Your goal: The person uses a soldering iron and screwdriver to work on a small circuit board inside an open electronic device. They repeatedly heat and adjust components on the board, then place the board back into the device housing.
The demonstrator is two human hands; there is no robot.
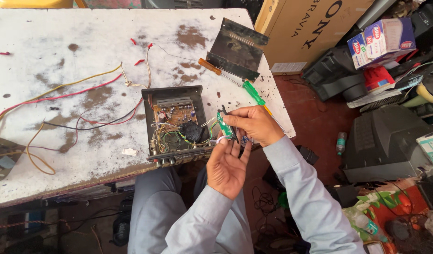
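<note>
Beside the open chassis (175, 124) at the table's (47, 37) edge, the right hand (255, 123) pinches a small green board (224, 126); the left hand (227, 165), palm open, seems to touch its underside.

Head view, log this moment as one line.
left hand: under small green circuit board | right hand: gripping board | open amplifier chassis: table edge | green screwdriver: idle

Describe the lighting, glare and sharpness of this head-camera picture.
Head view: bright, even daylight washes out the white table at upper left, with only soft shadows; the open metal box and the small green circuit board between the left hand and right hand are sharp; straight edges bow toward the corners from a wide lens; the floor under the table is dark.
</note>
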